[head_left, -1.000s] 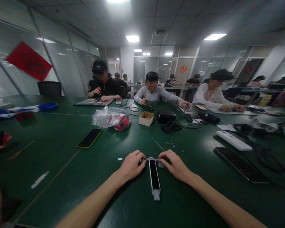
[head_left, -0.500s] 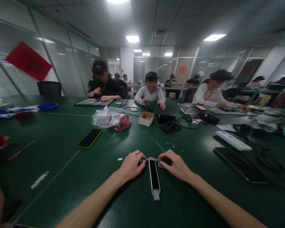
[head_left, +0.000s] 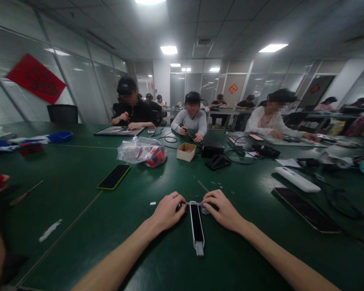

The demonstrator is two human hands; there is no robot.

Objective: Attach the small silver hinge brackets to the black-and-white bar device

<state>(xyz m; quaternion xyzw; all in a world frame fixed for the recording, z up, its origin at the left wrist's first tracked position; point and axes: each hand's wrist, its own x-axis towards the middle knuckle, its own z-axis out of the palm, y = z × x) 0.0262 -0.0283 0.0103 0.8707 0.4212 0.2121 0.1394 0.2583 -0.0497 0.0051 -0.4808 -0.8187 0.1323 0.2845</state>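
A narrow white-framed device with a black face (head_left: 196, 226) lies lengthwise on the green table, a grey piece (head_left: 199, 249) at its near end. At its far end a thin crosspiece sticks out to both sides. My left hand (head_left: 170, 210) has thumb and fingers closed on the left end of this crosspiece. On the other side, the fingers of my right hand (head_left: 223, 210) are closed round the right end, where a small greyish clear part (head_left: 205, 211) shows under the fingertips.
A green-edged phone (head_left: 114, 177) lies to the left, a plastic bag (head_left: 142, 151) and open box (head_left: 186, 152) ahead. Right are a white case (head_left: 297, 179), a dark phone (head_left: 306, 210) and cables. People sit across the table; another person's hand (head_left: 0, 184) is at far left.
The fingers of my right hand have shifted slightly; my left hand and the device have hardly moved. Across the table, one person's hand has moved left toward the other hand.
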